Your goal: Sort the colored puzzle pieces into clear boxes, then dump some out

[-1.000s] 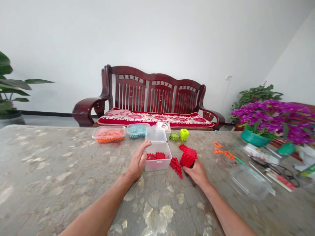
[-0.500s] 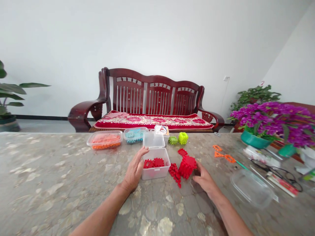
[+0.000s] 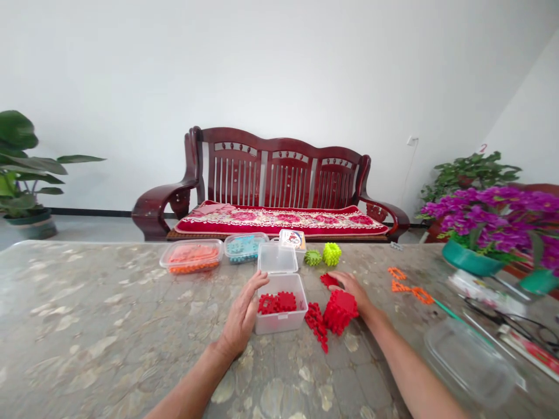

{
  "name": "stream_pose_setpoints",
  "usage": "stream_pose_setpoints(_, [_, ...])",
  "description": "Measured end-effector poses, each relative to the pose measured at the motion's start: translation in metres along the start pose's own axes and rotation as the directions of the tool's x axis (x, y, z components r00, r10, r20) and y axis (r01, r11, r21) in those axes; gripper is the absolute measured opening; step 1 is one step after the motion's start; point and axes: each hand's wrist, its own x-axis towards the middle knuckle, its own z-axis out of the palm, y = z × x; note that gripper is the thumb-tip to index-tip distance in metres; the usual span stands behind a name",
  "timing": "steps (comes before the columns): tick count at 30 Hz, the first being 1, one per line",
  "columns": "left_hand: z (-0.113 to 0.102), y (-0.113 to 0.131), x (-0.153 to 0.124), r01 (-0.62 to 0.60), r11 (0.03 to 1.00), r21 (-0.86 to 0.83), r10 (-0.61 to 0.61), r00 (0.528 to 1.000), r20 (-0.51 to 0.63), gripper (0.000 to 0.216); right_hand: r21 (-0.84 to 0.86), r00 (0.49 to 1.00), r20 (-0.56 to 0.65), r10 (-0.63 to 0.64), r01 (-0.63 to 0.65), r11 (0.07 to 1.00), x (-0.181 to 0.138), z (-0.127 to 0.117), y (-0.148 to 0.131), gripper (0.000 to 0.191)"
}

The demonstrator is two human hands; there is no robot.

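A clear plastic box (image 3: 282, 324) with its lid (image 3: 278, 259) tipped back holds several red toothed building pieces (image 3: 286, 301). My left hand (image 3: 239, 317) rests against the box's left side, fingers stretched out and holding nothing. To the right, my right hand (image 3: 354, 294) reaches past a stack of red toothed pieces (image 3: 340, 311). Its thumb and fingers close on the right edge of a flat red toothed piece (image 3: 327, 280) lying behind the stack. Joined red pieces (image 3: 315, 326) lean between the box and the stack.
Along the back stand tubs of orange pieces (image 3: 192, 257) and blue pieces (image 3: 246, 247), with green toothed balls (image 3: 332, 254) beside them. At right lie orange pieces (image 3: 422, 295), a clear lid (image 3: 469, 361), glasses (image 3: 541, 334) and a purple flower pot (image 3: 471, 259).
My right hand has moved from beside the red stack away from me to the flat red piece behind it. My left hand stays at the box. The view has shifted slightly.
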Motion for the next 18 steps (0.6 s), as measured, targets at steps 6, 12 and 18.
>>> stream_pose_setpoints(6, [0.001,-0.001,0.000,-0.013,1.000,0.004,0.013,1.000,0.005,0.041,-0.030,0.997,-0.058,0.052,-0.053,0.998,-0.009,0.002,-0.008,0.034])
stream_pose_setpoints(12, [0.001,0.003,0.000,0.001,1.000,-0.008,-0.001,1.000,-0.013,0.040,-0.034,0.936,-0.139,0.323,-0.331,0.943,-0.021,-0.009,0.006,0.055])
stream_pose_setpoints(18, [0.001,0.002,0.000,0.010,0.999,-0.036,-0.010,1.000,-0.002,0.040,-0.068,0.907,-0.118,0.405,-0.414,0.908,-0.034,-0.035,0.018,0.042])
